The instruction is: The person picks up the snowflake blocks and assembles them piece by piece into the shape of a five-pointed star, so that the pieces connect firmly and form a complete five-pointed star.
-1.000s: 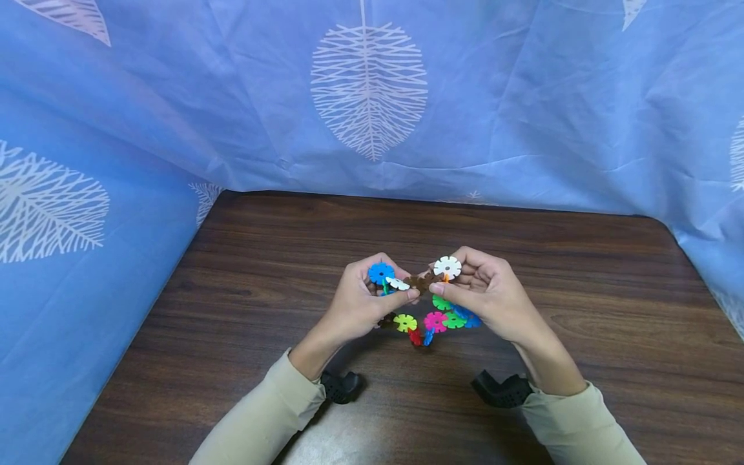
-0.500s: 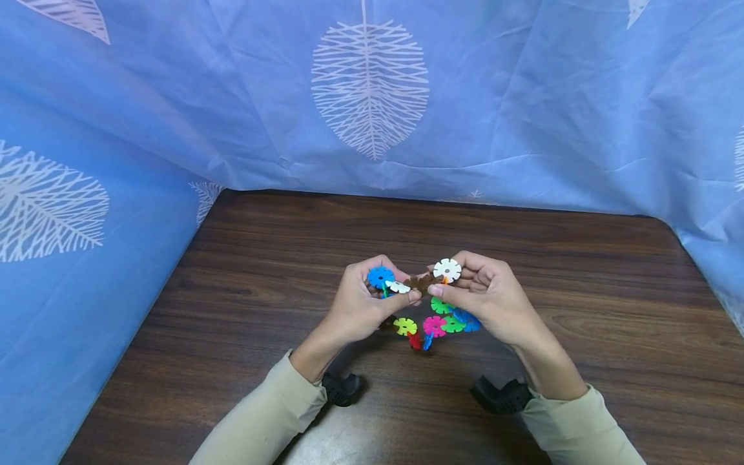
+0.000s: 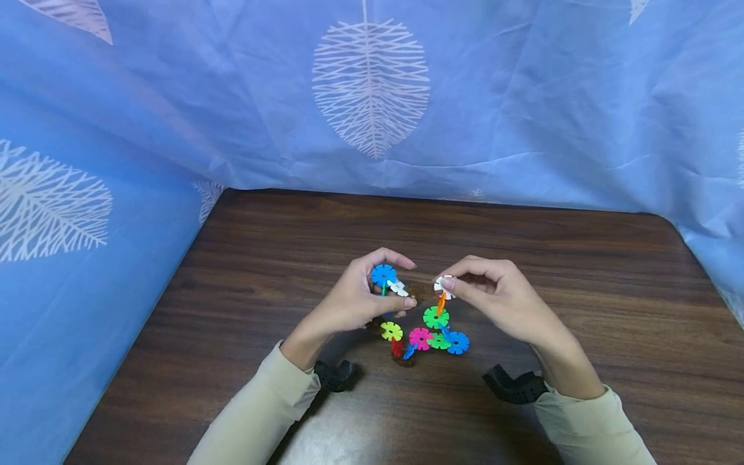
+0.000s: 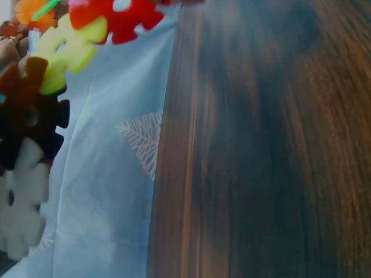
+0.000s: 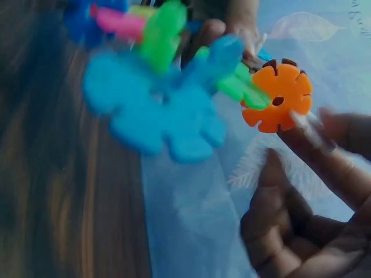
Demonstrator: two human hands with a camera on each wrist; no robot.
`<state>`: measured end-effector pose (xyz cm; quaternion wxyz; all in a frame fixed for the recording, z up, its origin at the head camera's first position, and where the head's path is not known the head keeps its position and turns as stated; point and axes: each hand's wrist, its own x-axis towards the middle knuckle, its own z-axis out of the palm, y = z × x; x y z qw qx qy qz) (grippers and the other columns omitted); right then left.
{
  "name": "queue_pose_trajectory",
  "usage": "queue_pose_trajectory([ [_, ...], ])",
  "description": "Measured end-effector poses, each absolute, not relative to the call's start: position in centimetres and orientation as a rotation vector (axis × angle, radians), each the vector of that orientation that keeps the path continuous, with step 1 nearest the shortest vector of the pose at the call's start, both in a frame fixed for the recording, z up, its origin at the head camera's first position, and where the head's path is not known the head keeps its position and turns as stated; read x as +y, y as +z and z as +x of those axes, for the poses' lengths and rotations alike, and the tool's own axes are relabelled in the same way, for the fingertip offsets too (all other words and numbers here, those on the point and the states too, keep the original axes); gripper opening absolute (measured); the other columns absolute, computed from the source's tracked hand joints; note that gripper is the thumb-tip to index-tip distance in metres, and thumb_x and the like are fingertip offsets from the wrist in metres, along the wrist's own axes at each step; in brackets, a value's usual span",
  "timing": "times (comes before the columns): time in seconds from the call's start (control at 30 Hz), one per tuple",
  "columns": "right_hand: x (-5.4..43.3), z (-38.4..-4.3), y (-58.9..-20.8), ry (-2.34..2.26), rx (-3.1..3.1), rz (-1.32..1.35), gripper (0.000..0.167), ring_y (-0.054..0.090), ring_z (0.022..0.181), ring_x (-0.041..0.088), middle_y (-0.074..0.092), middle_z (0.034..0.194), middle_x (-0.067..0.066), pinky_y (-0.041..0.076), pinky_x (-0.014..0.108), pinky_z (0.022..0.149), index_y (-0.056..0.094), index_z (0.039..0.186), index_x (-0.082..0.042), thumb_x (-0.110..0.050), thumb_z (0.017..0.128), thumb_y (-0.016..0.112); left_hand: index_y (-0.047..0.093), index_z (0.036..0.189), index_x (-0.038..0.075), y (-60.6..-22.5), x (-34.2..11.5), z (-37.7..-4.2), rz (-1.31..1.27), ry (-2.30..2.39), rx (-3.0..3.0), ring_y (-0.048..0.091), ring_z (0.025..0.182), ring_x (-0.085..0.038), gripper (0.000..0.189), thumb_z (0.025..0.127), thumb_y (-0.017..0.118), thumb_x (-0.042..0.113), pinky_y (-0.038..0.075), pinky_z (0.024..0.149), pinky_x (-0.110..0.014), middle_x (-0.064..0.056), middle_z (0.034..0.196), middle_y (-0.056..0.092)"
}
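Note:
A chain of interlocking notched plastic discs hangs between the two hands, over the table. My right hand [image 3: 502, 297] pinches a white disc [image 3: 444, 286] between thumb and index finger. Below it follow an orange disc [image 5: 281, 95], a green disc [image 3: 436, 317] and a blue disc [image 3: 458, 343]. My left hand [image 3: 354, 298] holds the chain's other side, index finger raised, with a blue disc [image 3: 383, 275] and a white disc [image 3: 398, 287] inside its curve. A brown disc [image 3: 417, 292] shows between the hands. Yellow [image 3: 392, 331], red [image 3: 397, 349] and pink [image 3: 420, 338] discs hang lowest.
The dark wood table [image 3: 279, 245] lies under the hands. A blue cloth [image 3: 494, 116] with white leaf prints hangs behind and along the left side. Black wrist mounts [image 3: 334, 376] sit at both sleeve cuffs.
The right hand has let go of the brown disc and now pinches the white one, slightly farther right. The left index finger has lifted. The lower discs have swung left and down.

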<state>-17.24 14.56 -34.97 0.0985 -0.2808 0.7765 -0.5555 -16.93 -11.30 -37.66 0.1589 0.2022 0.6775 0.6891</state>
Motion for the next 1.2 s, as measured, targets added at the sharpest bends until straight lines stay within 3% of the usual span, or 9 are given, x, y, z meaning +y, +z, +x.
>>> queue_pose_trajectory([
  [0.13,14.8,-17.4,-36.0,-1.666,2.225,-0.739,0.012,0.064,0.062,0.021,0.067,0.076,0.013,0.060,0.033,0.058,0.073,0.101,0.002,-0.003,0.103,0.063,0.053,0.143,0.008,-38.0,-12.0,-17.6,0.605,1.833,1.919,0.069,0.071,-0.030,0.059,0.090,0.079,0.001,0.061,0.069,-0.034,-0.012,0.082,0.071],
  [0.23,15.3,-17.7,-37.1,-1.705,2.187,-0.635,0.015,0.068,0.065,0.024,0.069,0.079,0.015,0.063,0.037,0.065,0.070,0.104,0.007,-0.006,0.104,0.062,0.046,0.151,0.011,-38.3,-13.4,-18.2,0.616,1.667,1.951,0.071,0.086,-0.024,0.064,0.095,0.077,0.011,0.058,0.074,-0.032,-0.009,0.101,0.073],
  [0.33,16.1,-18.0,-38.2,-1.736,2.183,-0.483,0.021,0.071,0.070,0.025,0.071,0.083,0.017,0.064,0.038,0.070,0.067,0.108,0.011,-0.008,0.106,0.060,0.047,0.149,0.002,-38.9,-14.9,-18.9,0.544,1.557,1.927,0.071,0.103,-0.031,0.052,0.102,0.067,0.012,0.061,0.086,-0.038,-0.016,0.118,0.071],
  [0.47,16.9,-18.1,-39.6,-1.739,2.142,-0.348,0.023,0.074,0.075,0.029,0.072,0.088,0.024,0.064,0.042,0.075,0.060,0.114,0.016,-0.004,0.105,0.058,0.056,0.132,-0.013,-39.8,-16.1,-19.6,0.421,1.590,1.864,0.074,0.093,-0.035,0.029,0.108,0.051,0.003,0.062,0.086,-0.051,-0.029,0.109,0.071],
  [0.57,16.9,-18.1,-40.1,-1.720,2.112,-0.327,0.022,0.074,0.076,0.034,0.070,0.091,0.029,0.064,0.047,0.074,0.057,0.116,0.018,0.000,0.103,0.059,0.059,0.123,-0.014,-40.4,-16.2,-20.0,0.376,1.650,1.866,0.075,0.081,-0.027,0.022,0.108,0.048,-0.001,0.061,0.084,-0.053,-0.029,0.099,0.072],
  [0.83,16.0,-18.7,-40.8,-1.569,2.238,-0.305,0.019,0.071,0.062,0.028,0.071,0.080,0.023,0.064,0.043,0.060,0.063,0.113,0.015,0.001,0.100,0.064,0.058,0.107,-0.013,-41.3,-16.1,-20.1,0.222,1.660,1.879,0.075,0.074,-0.025,0.013,0.106,0.050,-0.003,0.064,0.077,-0.045,-0.030,0.090,0.073],
  [1.2,14.9,-18.9,-42.2,-1.300,2.395,-0.335,0.008,0.066,0.054,0.023,0.068,0.072,0.012,0.060,0.035,0.050,0.062,0.107,0.010,0.007,0.101,0.058,0.063,0.101,-0.013,-42.9,-15.9,-20.0,0.142,1.587,1.928,0.073,0.066,-0.019,0.014,0.105,0.054,-0.004,0.065,0.067,-0.034,-0.023,0.081,0.074],
])
